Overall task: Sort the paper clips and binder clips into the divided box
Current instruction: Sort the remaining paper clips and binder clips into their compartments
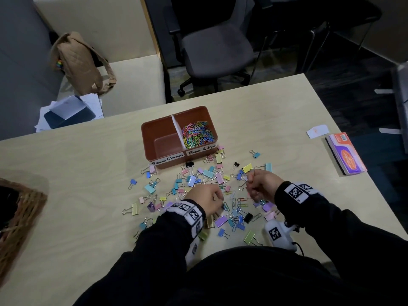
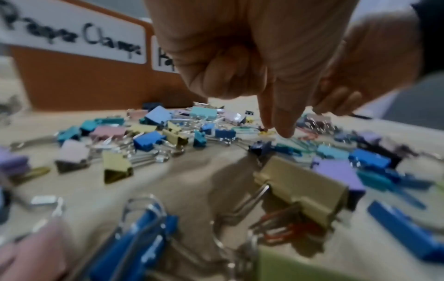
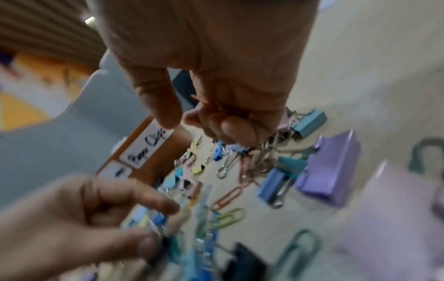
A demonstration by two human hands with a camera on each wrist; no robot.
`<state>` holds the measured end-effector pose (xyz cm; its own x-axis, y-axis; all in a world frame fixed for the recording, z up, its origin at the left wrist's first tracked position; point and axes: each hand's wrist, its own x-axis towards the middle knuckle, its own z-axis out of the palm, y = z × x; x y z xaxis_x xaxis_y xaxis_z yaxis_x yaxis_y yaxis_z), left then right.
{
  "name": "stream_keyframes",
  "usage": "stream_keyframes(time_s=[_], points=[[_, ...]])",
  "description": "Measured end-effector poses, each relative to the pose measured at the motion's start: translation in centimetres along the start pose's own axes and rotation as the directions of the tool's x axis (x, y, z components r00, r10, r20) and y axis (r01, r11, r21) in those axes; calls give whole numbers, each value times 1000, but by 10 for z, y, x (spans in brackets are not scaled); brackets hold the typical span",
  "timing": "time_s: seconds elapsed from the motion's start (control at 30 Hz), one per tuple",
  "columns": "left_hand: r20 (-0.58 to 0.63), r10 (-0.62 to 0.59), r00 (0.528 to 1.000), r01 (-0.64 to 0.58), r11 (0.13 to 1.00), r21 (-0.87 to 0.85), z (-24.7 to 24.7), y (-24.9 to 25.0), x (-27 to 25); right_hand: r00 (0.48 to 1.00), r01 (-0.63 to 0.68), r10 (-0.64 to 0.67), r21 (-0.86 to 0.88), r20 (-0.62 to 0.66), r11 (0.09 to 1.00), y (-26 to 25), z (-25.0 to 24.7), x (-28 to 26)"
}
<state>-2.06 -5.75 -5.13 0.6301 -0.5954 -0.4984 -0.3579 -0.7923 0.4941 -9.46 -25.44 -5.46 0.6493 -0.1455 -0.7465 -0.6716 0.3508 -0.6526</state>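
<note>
Plainly, the table [image 1: 276, 120] carries the whole job, and the brown divided box [image 1: 159, 131] sits at its middle, at twelve o'clock from both hands. Its right compartment, labelled for paper clips, holds a bright heap of paper clips [image 1: 197, 134]; the left one, labelled for clamps, looks bare. Between box and hands spreads the mixed scatter of binder clips [image 1: 207, 173], with a few loose paper clips [image 1: 241, 199] lying just between the wrists.

The left hand [image 1: 206, 198] is low over the pile, mostly curled, its forefinger [image 2: 282, 121] reaching down to clips at its one o'clock; whether it pinches one I cannot tell. The right hand [image 1: 262, 184] is curled round a small bunch of held clips [image 3: 242, 112], paper clips as far as the blur allows, with wire loops dangling beneath.

The likeliest trouble, I judge, is tangling: those hanging loops could hook a binder clip handle and drag it into the paper-clip side. A loose bunch may also shed clips on the way toward twelve o'clock, and sweeping sleeves could push clips about the table.
</note>
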Motion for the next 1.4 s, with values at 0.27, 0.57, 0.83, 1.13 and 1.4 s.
stream_keyframes(time_s=[0.27, 0.57, 0.83, 1.13, 1.4], points=[[179, 217, 960, -278, 836, 474, 5, 12, 12, 976, 122, -182, -993, 120, 2, 10, 15, -4], [154, 217, 964, -261, 885, 385, 10, 12, 12, 980, 156, -82, -959, 180, -237, 13, 37, -1], [0, 28, 1000, -28, 977, -211, 1, -8, 13, 976, 94, -216, -860, -20, 502, 2, 2, -4], [73, -114, 991, 135, 790, -598, -8, 23, 6, 972, 134, -228, -666, -57, 734, -4, -4, -10], [107, 204, 973, -228, 923, 309, 3, 22, 10, 981, 66, -190, -985, 35, 162, 7, 18, -9]])
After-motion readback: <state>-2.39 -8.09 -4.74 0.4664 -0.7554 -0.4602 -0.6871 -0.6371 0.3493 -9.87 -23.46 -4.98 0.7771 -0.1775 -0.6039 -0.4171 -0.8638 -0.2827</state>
